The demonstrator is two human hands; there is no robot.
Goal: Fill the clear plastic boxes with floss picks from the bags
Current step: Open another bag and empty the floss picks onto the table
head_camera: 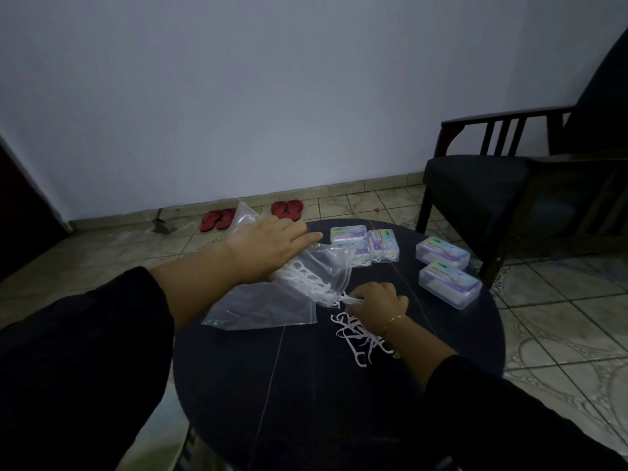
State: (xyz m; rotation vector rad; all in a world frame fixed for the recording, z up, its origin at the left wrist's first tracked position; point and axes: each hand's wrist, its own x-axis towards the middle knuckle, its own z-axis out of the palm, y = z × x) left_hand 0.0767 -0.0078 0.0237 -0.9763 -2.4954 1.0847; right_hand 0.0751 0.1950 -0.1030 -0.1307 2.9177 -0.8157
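A clear plastic bag (265, 307) lies on the round dark table (306, 402), with white floss picks (309, 282) spilling from its mouth. My left hand (272, 244) lies on the bag's upper end with fingers stretched forward. My right hand (375, 302) pinches floss picks at the bag's mouth. A loose heap of floss picks (360, 338) sits on the table under my right wrist. Several clear plastic boxes with coloured labels stand at the far side: a cluster (365, 246) in the middle and two more (441, 253) (450, 283) to the right.
A dark armchair (509, 185) stands close beyond the table on the right. Two pairs of red sandals (287, 209) (217, 219) lie on the tiled floor by the wall. Another clear bag (243, 217) shows behind my left hand.
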